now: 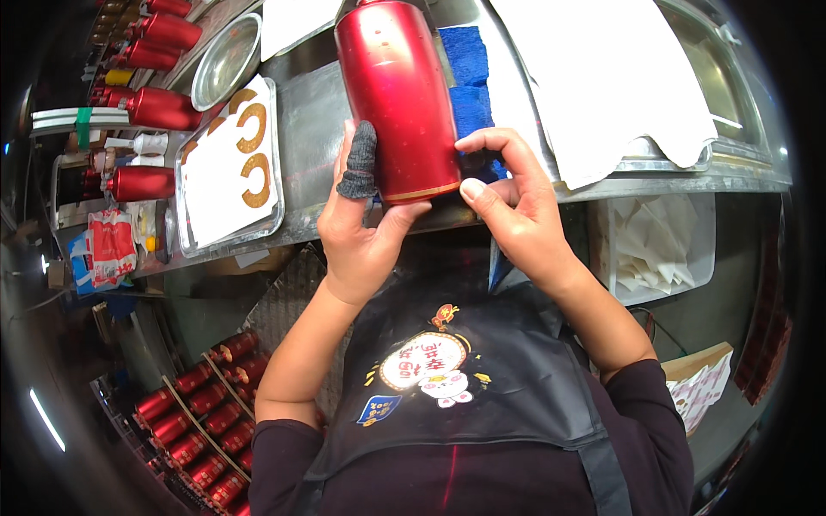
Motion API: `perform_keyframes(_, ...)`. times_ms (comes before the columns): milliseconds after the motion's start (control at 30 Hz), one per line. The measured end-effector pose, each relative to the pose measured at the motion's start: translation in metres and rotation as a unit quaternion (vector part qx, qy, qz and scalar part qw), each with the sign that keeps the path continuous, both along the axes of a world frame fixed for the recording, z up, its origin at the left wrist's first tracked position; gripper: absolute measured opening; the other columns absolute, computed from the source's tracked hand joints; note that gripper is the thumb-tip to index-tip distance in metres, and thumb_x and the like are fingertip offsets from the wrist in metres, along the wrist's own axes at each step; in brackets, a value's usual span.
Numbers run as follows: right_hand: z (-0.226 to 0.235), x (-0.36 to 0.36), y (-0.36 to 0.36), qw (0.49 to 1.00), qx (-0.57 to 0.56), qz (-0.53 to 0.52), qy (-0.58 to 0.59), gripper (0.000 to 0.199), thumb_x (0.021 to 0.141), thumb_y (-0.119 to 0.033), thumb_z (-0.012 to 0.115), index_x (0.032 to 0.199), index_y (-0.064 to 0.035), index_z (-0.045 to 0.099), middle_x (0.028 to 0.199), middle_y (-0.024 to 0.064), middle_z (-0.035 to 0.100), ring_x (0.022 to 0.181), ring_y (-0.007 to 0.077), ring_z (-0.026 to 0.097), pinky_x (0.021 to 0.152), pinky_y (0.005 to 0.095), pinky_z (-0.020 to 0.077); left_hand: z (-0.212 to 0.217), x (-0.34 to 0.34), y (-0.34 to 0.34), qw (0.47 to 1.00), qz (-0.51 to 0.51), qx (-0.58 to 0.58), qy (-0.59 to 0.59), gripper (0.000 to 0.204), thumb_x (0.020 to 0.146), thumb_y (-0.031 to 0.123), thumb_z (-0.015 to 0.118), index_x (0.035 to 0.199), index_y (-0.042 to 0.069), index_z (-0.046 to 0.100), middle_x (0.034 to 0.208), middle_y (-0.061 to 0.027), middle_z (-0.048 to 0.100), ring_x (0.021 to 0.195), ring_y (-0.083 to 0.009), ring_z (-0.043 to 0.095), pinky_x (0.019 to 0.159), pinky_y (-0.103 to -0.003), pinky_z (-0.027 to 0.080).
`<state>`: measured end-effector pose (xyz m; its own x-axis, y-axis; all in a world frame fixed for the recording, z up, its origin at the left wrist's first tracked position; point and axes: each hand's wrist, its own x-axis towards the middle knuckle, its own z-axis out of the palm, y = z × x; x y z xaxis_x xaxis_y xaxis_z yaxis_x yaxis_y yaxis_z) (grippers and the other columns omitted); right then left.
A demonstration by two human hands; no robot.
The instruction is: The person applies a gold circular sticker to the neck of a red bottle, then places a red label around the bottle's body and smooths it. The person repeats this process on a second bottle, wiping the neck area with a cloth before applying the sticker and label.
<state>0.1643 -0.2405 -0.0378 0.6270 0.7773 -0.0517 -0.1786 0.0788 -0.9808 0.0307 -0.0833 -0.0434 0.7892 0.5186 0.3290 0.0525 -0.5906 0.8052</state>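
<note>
A glossy red bottle [397, 95] with a gold-coloured rim at its base is tilted in front of me, its top cut off by the upper edge of the view. My left hand [357, 219] grips it from the left and underneath, the thumb at the base rim. A dark grey knitted cover [359, 163] wraps one left finger. From the right side, my right hand [516, 193] closes on the bottle's lower edge, index fingertip against the wall and thumb near the rim. Behind the bottle lies a blue crinkled cloth [469, 82].
Left on the metal bench, a tray [277, 185] holds white sheets with gold C-shaped pieces, beside a metal bowl [225, 64]. White cloth [602, 77] covers the right. Below are a bin [707, 249] of crumpled paper and racked red bottles [206, 400]. More red bottles [163, 107] stand far left.
</note>
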Motion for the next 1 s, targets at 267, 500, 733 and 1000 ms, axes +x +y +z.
perform_keyframes(267, 0.002, 0.004, 0.004, 0.998, -0.035, -0.001, -0.057, 0.043, 0.092, -0.007, 0.073, 0.129, -0.0007, 0.051, 0.123, 0.0034, 0.051, 0.063, -0.0024, 0.046, 0.055, 0.0153, 0.0384, 0.006, -0.001, 0.012, 0.929, -0.055, -0.365, -0.028, 0.079, 0.095, 0.021, 0.074, 0.157, -0.002, 0.031, 0.157, -0.018, 0.041, 0.145, -0.0259, 0.038, 0.12, -0.041, 0.029)
perform_keyframes(500, -0.001, 0.014, 0.004, 0.999, -0.021, 0.02, -0.031, 0.047, 0.089, -0.007, 0.078, 0.126, -0.0018, 0.051, 0.121, 0.0032, 0.05, 0.068, -0.0025, 0.046, 0.055, 0.0148, 0.0389, 0.019, 0.007, -0.002, 0.923, -0.044, -0.382, -0.01, 0.074, 0.091, 0.015, 0.077, 0.151, -0.001, 0.038, 0.148, -0.0165, 0.049, 0.136, -0.0235, 0.049, 0.113, -0.038, 0.041)
perform_keyframes(733, -0.001, 0.015, 0.006, 0.999, -0.015, 0.024, -0.019, 0.047, 0.088, -0.006, 0.078, 0.127, -0.0018, 0.051, 0.122, 0.0031, 0.049, 0.07, -0.0025, 0.045, 0.055, 0.0145, 0.0393, 0.024, 0.011, -0.007, 0.934, -0.02, -0.355, 0.008, 0.07, 0.089, 0.015, 0.08, 0.145, -0.001, 0.043, 0.134, -0.0158, 0.058, 0.123, -0.0211, 0.058, 0.105, -0.035, 0.046)
perform_keyframes(1000, -0.004, 0.012, 0.008, 0.999, -0.005, 0.017, -0.037, 0.046, 0.089, -0.007, 0.077, 0.127, -0.0021, 0.051, 0.12, 0.0033, 0.051, 0.066, -0.0016, 0.044, 0.054, 0.0156, 0.0385, 0.032, 0.017, -0.013, 0.946, 0.014, -0.323, 0.02, 0.065, 0.086, 0.014, 0.082, 0.138, -0.002, 0.046, 0.126, -0.0156, 0.063, 0.115, -0.0194, 0.061, 0.1, -0.034, 0.049)
